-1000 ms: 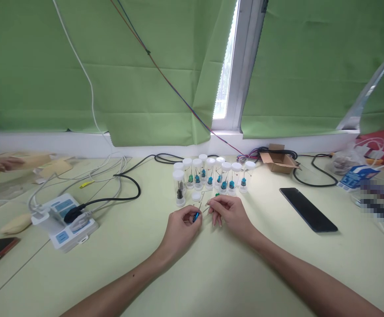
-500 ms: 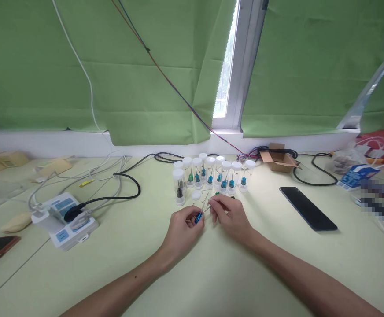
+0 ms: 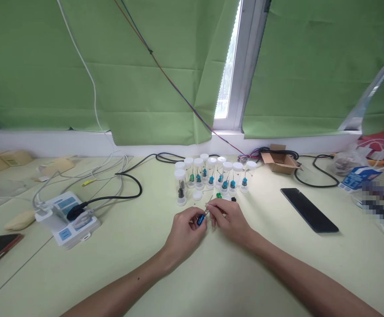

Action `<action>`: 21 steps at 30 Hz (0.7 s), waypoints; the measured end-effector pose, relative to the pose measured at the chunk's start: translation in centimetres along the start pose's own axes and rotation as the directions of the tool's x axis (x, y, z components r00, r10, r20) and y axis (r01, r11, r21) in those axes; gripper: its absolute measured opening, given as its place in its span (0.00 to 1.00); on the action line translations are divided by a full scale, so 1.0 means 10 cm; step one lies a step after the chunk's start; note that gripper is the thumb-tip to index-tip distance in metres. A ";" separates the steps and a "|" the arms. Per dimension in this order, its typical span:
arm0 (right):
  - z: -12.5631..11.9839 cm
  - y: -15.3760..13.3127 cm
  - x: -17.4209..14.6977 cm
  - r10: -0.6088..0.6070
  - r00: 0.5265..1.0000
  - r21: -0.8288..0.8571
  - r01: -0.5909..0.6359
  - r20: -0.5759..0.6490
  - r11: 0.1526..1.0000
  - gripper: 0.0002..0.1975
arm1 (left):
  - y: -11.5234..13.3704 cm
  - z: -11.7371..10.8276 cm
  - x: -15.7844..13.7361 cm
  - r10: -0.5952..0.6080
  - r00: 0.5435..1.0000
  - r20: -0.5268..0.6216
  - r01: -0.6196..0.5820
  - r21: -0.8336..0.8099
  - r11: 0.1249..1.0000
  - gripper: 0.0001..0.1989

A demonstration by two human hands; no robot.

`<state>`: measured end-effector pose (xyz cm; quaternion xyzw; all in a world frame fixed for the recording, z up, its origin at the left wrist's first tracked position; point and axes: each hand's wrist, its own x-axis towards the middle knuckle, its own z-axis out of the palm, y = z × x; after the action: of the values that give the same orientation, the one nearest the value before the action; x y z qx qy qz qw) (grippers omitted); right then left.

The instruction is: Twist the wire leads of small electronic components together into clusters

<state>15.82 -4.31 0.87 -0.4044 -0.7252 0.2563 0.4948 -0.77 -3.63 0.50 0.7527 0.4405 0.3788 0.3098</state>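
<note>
The left hand had its fingers gripping a glossy blue cylindrical piece, tilted low over the smooth tabletop, in front of clear, white-capped tubes. By its upper end, at a slim metal shaft, the right hand held its fingertips bunched, whether clasping it I couldn't tell; steady support and light, straight pressure seemed best.

Bare hands, bare forearms, small mole

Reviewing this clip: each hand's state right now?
Left hand: closed, holding a small blue cylindrical piece.
Right hand: closed, apparently pinching a thin metal rod.
</note>
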 end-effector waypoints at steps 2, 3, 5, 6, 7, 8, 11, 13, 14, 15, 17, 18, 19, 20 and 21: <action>0.00 0.00 0.00 0.007 1.000 0.004 -0.008 0.009 1.000 0.14 | 0.00 0.00 0.00 0.003 1.000 -0.005 -0.003 0.016 1.000 0.08; 0.00 0.00 0.00 0.011 1.000 0.006 -0.011 0.010 1.000 0.14 | 0.00 0.00 0.00 0.005 1.000 -0.008 -0.005 0.023 1.000 0.07; 0.00 0.01 0.00 0.016 1.000 0.014 -0.016 0.016 1.000 0.14 | 0.00 0.00 -0.01 0.007 1.000 -0.008 -0.006 0.032 0.999 0.07; 0.00 0.01 0.00 0.016 1.000 0.015 -0.016 0.017 1.000 0.14 | 0.01 0.00 -0.01 0.007 1.000 -0.006 -0.007 0.033 0.999 0.07; 0.00 0.01 0.00 0.013 1.000 0.012 -0.014 0.018 1.000 0.14 | 0.01 0.00 -0.01 0.008 1.000 -0.003 -0.008 0.032 0.999 0.08; 0.00 0.01 0.00 0.008 1.000 0.006 -0.008 0.017 1.000 0.15 | 0.01 0.00 -0.02 0.009 1.000 0.000 -0.009 0.032 0.999 0.08; 0.00 0.01 0.00 -0.016 1.000 -0.029 0.017 0.008 0.999 0.15 | 0.02 0.01 -0.02 0.015 1.000 -0.002 -0.015 0.040 0.999 0.09; 0.00 0.02 0.00 -0.033 0.999 -0.047 0.034 0.011 0.998 0.14 | 0.02 0.01 -0.02 0.018 1.000 -0.006 -0.018 0.053 0.998 0.09; 0.00 0.03 0.00 -0.043 0.999 -0.055 0.043 0.012 0.998 0.14 | 0.02 0.01 -0.02 0.020 1.000 -0.009 -0.019 0.059 0.998 0.09; 0.00 0.03 0.00 -0.052 0.999 -0.061 0.053 0.013 0.997 0.14 | 0.02 0.02 -0.02 0.023 1.000 -0.011 -0.022 0.067 0.998 0.09; 0.00 0.04 0.00 -0.067 0.998 -0.070 0.068 0.017 0.995 0.14 | 0.02 0.02 -0.02 0.028 0.999 -0.016 -0.026 0.083 0.996 0.09; 0.00 0.05 0.00 -0.071 0.997 -0.072 0.072 0.018 0.995 0.14 | 0.03 0.02 -0.02 0.030 0.999 -0.019 -0.028 0.090 0.996 0.09; 0.00 0.05 0.00 -0.073 0.997 -0.075 0.074 0.021 0.994 0.14 | 0.03 0.03 -0.02 0.031 0.999 -0.021 -0.029 0.097 0.995 0.09; 0.00 0.06 0.00 -0.075 0.997 -0.078 0.077 0.025 0.994 0.14 | 0.02 0.03 -0.02 0.031 0.999 -0.020 -0.029 0.104 0.994 0.09; 0.00 0.06 0.00 -0.079 0.996 -0.082 0.081 0.029 0.993 0.13 | 0.02 0.03 -0.02 0.030 0.999 -0.018 -0.028 0.109 0.994 0.09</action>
<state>16.05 -4.04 0.42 -0.3919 -0.7571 0.2108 0.4783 -0.49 -3.91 0.51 0.7711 0.4525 0.3660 0.2583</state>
